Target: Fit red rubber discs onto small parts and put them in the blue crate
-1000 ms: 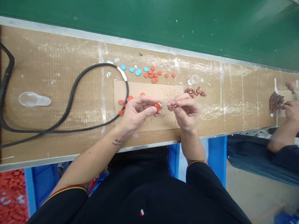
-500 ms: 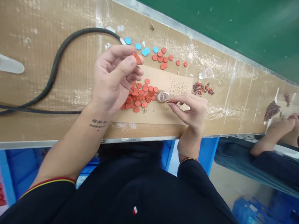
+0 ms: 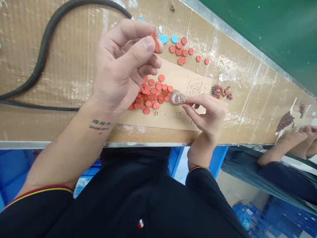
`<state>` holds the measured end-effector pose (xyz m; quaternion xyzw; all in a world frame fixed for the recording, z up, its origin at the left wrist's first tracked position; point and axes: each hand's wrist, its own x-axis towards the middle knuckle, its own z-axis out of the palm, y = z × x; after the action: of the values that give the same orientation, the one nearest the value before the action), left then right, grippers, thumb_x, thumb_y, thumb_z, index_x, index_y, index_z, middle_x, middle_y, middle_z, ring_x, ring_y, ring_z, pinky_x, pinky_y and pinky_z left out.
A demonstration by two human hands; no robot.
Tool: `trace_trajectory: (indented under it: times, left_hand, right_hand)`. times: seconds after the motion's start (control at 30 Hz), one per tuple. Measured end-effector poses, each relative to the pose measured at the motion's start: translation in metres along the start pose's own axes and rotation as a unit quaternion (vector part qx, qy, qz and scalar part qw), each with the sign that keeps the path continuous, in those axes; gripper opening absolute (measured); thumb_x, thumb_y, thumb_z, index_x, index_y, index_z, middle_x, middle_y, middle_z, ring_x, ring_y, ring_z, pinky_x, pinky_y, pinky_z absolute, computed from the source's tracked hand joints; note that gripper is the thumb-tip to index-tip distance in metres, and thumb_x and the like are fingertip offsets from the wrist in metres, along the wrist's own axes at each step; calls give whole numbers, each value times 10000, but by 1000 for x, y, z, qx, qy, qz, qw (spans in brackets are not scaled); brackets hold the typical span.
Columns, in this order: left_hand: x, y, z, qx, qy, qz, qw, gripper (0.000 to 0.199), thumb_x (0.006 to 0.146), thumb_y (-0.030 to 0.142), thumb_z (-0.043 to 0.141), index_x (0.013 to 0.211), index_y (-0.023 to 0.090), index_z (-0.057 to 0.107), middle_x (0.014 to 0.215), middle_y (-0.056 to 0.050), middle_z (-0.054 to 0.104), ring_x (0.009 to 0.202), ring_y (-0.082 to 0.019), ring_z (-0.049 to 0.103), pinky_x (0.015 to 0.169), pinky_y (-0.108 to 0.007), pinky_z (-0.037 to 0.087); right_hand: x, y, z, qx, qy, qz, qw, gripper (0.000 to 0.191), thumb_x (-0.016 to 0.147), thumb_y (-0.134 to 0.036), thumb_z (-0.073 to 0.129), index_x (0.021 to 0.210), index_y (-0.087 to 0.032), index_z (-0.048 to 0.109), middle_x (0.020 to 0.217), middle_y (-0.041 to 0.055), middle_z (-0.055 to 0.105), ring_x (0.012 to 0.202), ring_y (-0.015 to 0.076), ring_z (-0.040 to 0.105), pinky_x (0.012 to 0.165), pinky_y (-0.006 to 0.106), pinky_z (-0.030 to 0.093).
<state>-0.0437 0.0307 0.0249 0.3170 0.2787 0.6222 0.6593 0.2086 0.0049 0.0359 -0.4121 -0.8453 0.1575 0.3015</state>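
Observation:
My left hand (image 3: pixel 121 69) is raised over the table, thumb and fingers pinching a round red disc (image 3: pixel 155 43) on edge. Below it lies a heap of similar red discs (image 3: pixel 148 94), some with small holes, on a brown sheet (image 3: pixel 170 121). My right hand (image 3: pixel 209 112) pinches a tiny thin part with a reddish end (image 3: pixel 185 102), mostly hidden by the fingertips. Its tip is at the mouth of a small clear container (image 3: pixel 175 99) beside the heap; whether it touches the rim I cannot tell.
Further back lie several red discs (image 3: pixel 184 52) and blue discs (image 3: pixel 174 39). Tiny specks (image 3: pixel 196 86) dot the sheet. Red-and-black striped parts (image 3: pixel 217 91) and clear pieces (image 3: pixel 224 76) lie right. A black cable (image 3: pixel 44 43) curves at left. Another person's hands (image 3: pixel 294 137) are at far right.
The view has shifted. My left hand has risen from the heap with the red disc still in it. My right hand has brought the tiny part closer to the clear container's mouth.

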Motion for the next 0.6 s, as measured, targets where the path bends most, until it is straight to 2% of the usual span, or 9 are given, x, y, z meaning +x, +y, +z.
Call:
trace_trajectory:
  times: [0.17, 0.37, 0.5, 0.6]
  left_hand:
    - [-2, 1, 4, -1, 15, -6, 1000, 290, 745, 332, 1003, 888, 222, 776, 813, 81, 774, 713, -55, 703, 633, -147, 584]
    - [1, 0, -1, -1, -3, 0, 1000, 307, 739, 324, 1008, 908, 216, 775, 830, 63, 783, 715, -64, 710, 629, -157, 595]
    - [-1, -1, 0, -5, 7, -7, 1000, 283, 741, 319, 1004, 902, 222, 792, 846, 47, 778, 722, -73, 693, 642, -180, 588]
    - [-3, -3, 1, -8, 11, -15, 1000, 275, 730, 331, 1007, 890, 232, 807, 852, 39, 779, 714, -85, 684, 643, -211, 596]
  right_hand:
    - [0, -1, -1, -4, -11, 20, 1000, 79, 941, -214, 730, 906, -262, 782, 741, -38, 783, 629, 120, 707, 591, 267, 590]
    - [0, -1, -1, 25, -7, 11, 1000, 90, 942, -189, 730, 931, -270, 767, 752, -47, 771, 642, 119, 706, 581, 275, 586]
    - [-4, -1, -1, 29, 38, 12, 999, 109, 966, -210, 713, 968, -317, 733, 779, -19, 768, 665, 158, 690, 603, 355, 609]
    - [-7, 1, 1, 51, 103, 17, 993, 91, 1011, -276, 658, 1002, -357, 699, 827, 24, 752, 741, 202, 697, 674, 422, 637]
